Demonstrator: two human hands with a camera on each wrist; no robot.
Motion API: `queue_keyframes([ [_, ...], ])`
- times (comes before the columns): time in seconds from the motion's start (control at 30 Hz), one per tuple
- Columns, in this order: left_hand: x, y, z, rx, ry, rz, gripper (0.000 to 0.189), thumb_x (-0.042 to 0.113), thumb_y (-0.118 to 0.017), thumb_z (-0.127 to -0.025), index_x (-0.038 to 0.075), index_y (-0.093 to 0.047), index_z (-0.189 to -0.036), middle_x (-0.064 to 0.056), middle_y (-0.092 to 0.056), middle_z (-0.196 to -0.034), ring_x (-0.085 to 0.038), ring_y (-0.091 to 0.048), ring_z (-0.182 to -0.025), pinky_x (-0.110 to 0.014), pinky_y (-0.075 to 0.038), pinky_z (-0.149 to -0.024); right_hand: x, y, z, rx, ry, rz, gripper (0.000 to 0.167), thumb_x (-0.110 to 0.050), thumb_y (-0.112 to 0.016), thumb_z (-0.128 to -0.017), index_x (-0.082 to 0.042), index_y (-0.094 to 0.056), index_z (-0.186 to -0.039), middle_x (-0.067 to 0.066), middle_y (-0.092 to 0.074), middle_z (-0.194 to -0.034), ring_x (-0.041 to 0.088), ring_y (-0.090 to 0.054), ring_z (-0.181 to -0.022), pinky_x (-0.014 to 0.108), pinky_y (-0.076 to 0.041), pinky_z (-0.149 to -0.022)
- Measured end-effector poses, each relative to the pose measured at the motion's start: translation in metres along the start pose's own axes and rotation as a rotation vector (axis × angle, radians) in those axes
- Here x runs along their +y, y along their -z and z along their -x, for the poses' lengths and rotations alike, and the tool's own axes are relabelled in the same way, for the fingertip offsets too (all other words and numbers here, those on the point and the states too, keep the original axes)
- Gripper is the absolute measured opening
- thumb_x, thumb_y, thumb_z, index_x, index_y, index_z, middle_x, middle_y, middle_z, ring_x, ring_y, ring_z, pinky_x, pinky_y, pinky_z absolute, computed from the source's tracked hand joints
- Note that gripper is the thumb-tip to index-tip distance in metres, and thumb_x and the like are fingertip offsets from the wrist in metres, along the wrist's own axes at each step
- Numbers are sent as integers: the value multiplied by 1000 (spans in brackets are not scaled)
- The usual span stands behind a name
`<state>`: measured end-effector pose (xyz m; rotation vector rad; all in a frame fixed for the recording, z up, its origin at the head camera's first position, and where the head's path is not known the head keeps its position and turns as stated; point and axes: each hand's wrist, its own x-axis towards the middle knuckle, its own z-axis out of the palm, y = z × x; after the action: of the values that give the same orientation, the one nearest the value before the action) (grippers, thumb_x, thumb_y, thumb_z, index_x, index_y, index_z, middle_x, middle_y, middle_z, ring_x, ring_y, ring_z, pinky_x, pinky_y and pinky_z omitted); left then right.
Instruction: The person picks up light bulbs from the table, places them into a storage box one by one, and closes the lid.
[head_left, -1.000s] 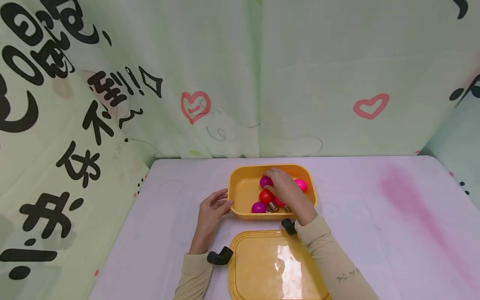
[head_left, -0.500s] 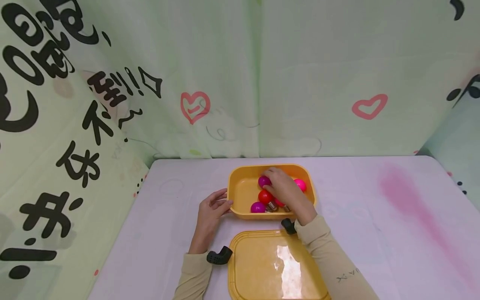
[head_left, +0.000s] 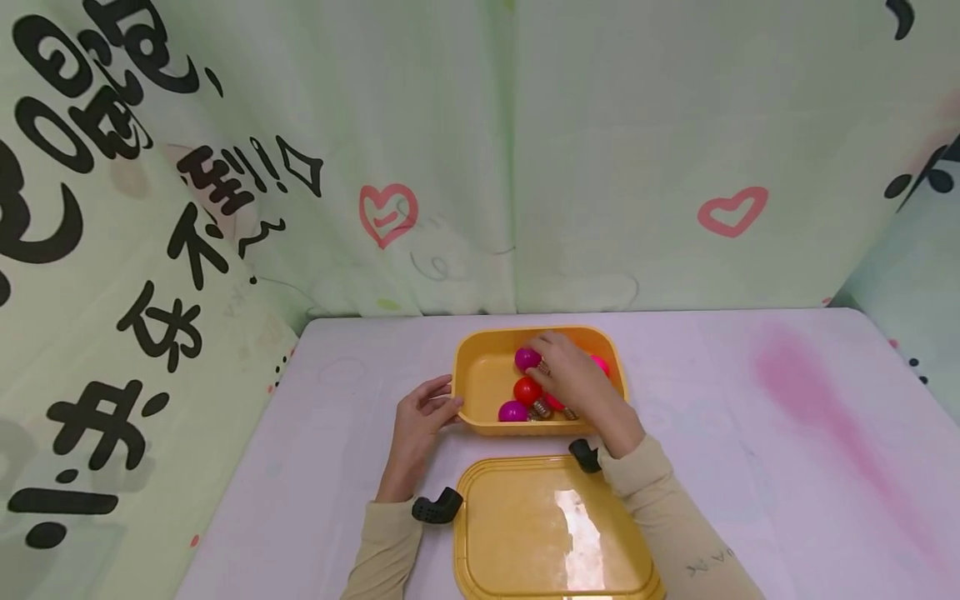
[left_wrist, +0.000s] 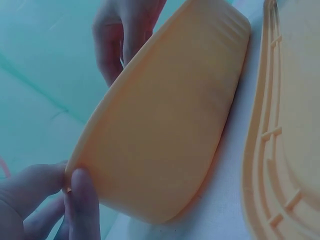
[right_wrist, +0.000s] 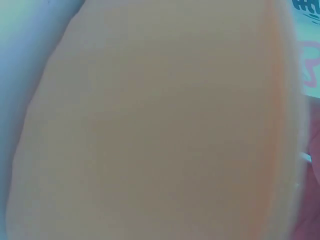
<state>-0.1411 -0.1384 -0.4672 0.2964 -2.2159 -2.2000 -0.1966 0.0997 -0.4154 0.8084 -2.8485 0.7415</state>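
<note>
A yellow plastic tub [head_left: 480, 354] stands on the table with several coloured bulbs with metal screw bases inside. My left hand [head_left: 422, 421] pinches the tub's left rim between thumb and fingers, as the left wrist view shows close up. My right hand [head_left: 573, 375] reaches into the tub and pinches a purple bulb [head_left: 527, 359] near its screw base. Just below that hand lies a red bulb [head_left: 527, 390], with another purple bulb [head_left: 513, 412] at the near wall. Pink bulbs are partly hidden by the right hand. The tub's outer wall [right_wrist: 165, 125] fills the right wrist view.
In front of the tub lies a flat yellow lid [head_left: 517, 525], partly under the right forearm. Each wrist carries a black device [head_left: 437, 506]. A pale curtain [head_left: 600, 167] with drawn hearts and black lettering hangs behind the pinkish table [head_left: 750, 467].
The screw base of the purple bulb at my right hand now shows between the fingers, and the hand covers more of the far pink bulb. My left hand keeps its hold on the rim.
</note>
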Motion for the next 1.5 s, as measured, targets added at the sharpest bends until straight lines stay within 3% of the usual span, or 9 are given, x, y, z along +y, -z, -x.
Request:
queue_keyframes([
  [0.2, -1, 0, 6, 33, -1, -1, 37, 10, -71, -91, 2, -64, -127, -16, -63, -116, -19, -67, -91, -26, -61, -74, -3, 12, 14, -7, -12, 20, 40, -14, -75, -89, 5, -64, -122, 19, -63, -119, 33, -60, -109, 45, -54, -97],
  [0.43, 1, 0, 13, 55, -40, -24, 33, 8, -68, -93, 0, -64, -125, -17, -63, -113, -14, -67, -85, -28, -62, -72, -6, 24, 27, 53, 37, 69, 40, -14, -76, -88, 7, -63, -120, 19, -64, -113, 32, -60, -104, 41, -57, -91],
  [0.73, 1, 4, 28, 56, 12, -77, 36, 17, -71, -93, 4, -64, -127, -15, -62, -116, -22, -67, -91, -25, -61, -73, -5, 28, 48, 79, 28, 96, 40, -11, -78, -86, 4, -63, -119, 16, -63, -111, 28, -58, -100, 38, -59, -83],
  [0.93, 1, 9, 37, 44, 8, -83, 36, 12, -70, -93, 2, -64, -126, -18, -61, -116, -29, -66, -93, -25, -61, -72, -7, 31, 65, 81, -33, 101, 39, -13, -79, -85, 4, -63, -116, 15, -62, -107, 26, -56, -95, 38, -58, -80],
  [1.23, 1, 15, 48, 15, 39, -116, 36, 9, -69, -93, -1, -63, -127, -17, -62, -114, -24, -66, -87, -25, -61, -71, -9, 37, 87, 107, -91, 56, 34, -15, -78, -86, 2, -63, -113, 11, -62, -100, 25, -58, -91, 39, -57, -79],
  [1.5, 2, 21, 61, -5, 72, -136, 38, 10, -69, -93, 0, -62, -128, -19, -62, -119, -25, -65, -92, -27, -61, -73, -9, 34, 105, 87, -177, 32, 38, -11, -76, -87, 3, -62, -119, 16, -63, -109, 28, -60, -92, 43, -58, -79],
])
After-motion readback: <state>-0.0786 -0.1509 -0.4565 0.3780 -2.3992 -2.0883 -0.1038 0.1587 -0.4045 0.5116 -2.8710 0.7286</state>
